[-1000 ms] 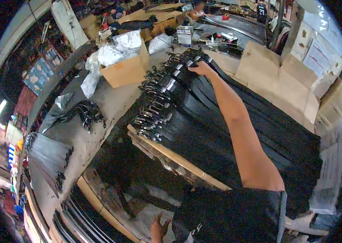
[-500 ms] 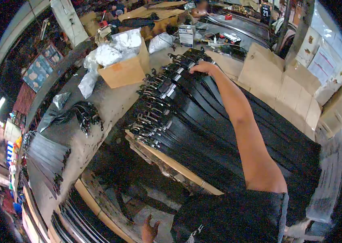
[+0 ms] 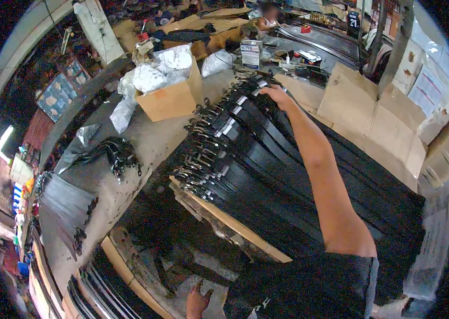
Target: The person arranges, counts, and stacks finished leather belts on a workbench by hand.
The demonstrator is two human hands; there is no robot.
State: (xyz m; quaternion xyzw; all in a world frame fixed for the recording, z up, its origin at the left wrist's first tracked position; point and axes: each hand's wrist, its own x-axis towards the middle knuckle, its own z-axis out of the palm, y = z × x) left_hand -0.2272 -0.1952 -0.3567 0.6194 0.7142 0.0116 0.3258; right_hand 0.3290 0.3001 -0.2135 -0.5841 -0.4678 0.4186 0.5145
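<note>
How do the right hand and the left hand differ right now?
The right hand is at the far part of the black strap pile; the left hand is low, away from it. The left hand is open; the right hand bends down over the straps, its grip unclear. Both are bare.

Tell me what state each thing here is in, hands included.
Black straps: laid out side by side
Right hand: at the straps, grip unclear
Left hand: fingers apart, apparently empty
Cardboard box: open, heaped with plastic bags
Cardboard sheet: creased, unfolded
Lamp tube: lit
</note>
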